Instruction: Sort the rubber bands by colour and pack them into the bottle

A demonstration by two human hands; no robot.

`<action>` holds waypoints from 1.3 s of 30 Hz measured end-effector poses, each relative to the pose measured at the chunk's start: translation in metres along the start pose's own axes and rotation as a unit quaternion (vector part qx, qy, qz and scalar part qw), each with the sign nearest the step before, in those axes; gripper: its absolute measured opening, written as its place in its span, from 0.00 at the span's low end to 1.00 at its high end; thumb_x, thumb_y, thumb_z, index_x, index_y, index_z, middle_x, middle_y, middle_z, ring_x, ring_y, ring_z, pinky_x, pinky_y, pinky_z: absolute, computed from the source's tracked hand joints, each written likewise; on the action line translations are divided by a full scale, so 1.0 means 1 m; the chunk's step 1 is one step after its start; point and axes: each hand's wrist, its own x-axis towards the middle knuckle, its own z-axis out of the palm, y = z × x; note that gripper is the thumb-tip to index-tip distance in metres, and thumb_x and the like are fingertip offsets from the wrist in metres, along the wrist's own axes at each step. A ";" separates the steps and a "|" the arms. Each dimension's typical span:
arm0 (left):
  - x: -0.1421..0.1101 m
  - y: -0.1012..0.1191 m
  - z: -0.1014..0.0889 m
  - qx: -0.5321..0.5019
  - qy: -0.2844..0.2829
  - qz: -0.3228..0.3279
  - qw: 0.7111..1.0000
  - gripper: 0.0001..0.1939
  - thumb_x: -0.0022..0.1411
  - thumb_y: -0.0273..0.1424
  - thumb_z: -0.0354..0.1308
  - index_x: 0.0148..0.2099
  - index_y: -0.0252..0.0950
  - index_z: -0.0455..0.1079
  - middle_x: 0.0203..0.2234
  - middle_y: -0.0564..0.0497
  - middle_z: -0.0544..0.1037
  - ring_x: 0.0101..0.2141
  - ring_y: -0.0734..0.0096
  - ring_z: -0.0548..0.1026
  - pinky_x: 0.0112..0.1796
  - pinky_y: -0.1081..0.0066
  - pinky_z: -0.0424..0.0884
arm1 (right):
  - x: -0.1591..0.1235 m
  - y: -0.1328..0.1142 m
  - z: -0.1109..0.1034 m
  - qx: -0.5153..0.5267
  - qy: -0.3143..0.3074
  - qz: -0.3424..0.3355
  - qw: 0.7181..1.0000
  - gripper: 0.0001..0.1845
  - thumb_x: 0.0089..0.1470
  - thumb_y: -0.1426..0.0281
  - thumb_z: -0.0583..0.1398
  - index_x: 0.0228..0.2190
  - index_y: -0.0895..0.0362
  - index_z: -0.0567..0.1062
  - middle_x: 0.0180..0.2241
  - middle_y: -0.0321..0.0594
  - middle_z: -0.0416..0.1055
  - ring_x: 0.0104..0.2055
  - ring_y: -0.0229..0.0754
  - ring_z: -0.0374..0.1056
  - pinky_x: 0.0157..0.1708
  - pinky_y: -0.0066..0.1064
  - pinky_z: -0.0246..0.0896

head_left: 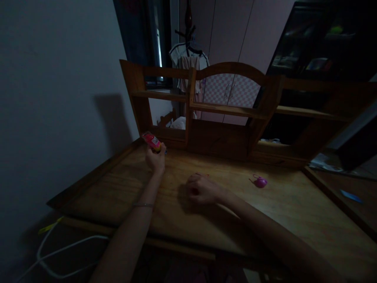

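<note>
My left hand [156, 158] is closed around a small, shiny pink-and-red packet [152, 140] with a white label and some yellow near its lower end. It is at the far left of the wooden desk [235, 224], by the shelf. My right hand [203, 189] lies curled on the middle of the desk, fingers folded under. A thin reddish-orange sliver shows just behind its knuckles; I cannot tell whether the fingers hold it. Farther right lies a small round purple thing [260, 182] with a thin loop or cord, apart from both hands.
A wooden shelf unit [229, 110] runs along the desk's back edge. A pale wall [64, 106] stands close on the left. White cable [44, 251] hangs at the front left. A blue flat item [351, 196] lies on a surface beyond the desk's right edge.
</note>
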 end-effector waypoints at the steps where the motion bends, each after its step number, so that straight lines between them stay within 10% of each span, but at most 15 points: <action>1: -0.001 0.001 0.000 0.004 -0.001 0.003 1.000 0.27 0.54 0.51 0.58 0.47 0.34 0.70 0.34 0.46 0.77 0.33 0.63 0.75 0.36 0.68 0.69 | -0.004 0.009 -0.005 0.009 0.018 0.052 0.998 0.04 0.52 0.72 0.58 0.28 0.58 0.73 0.34 0.41 0.70 0.38 0.41 0.65 0.43 0.30 0.56; 7: -0.006 0.008 0.001 -0.006 -0.041 0.040 0.998 0.25 0.54 0.50 0.59 0.45 0.34 0.71 0.31 0.48 0.76 0.29 0.66 0.73 0.33 0.71 0.67 | -0.007 0.054 -0.025 -0.011 0.098 0.323 0.941 0.16 0.58 0.76 0.50 0.40 0.64 0.75 0.40 0.53 0.72 0.43 0.46 0.67 0.41 0.31 0.57; 26: -0.010 0.009 -0.001 -0.024 -0.108 0.048 0.993 0.25 0.53 0.50 0.59 0.44 0.36 0.72 0.31 0.48 0.77 0.30 0.65 0.74 0.31 0.71 0.66 | 0.031 0.025 -0.010 0.091 -0.046 0.110 0.989 0.11 0.56 0.75 0.56 0.34 0.58 0.79 0.39 0.40 0.75 0.40 0.38 0.69 0.42 0.26 0.59; 39: -0.013 0.014 -0.002 -0.021 -0.124 0.054 0.991 0.24 0.53 0.49 0.59 0.44 0.35 0.72 0.31 0.48 0.77 0.29 0.66 0.73 0.31 0.72 0.66 | -0.009 0.016 -0.023 0.045 -0.041 0.195 0.979 0.16 0.56 0.63 0.60 0.42 0.60 0.75 0.39 0.47 0.71 0.35 0.40 0.68 0.34 0.28 0.60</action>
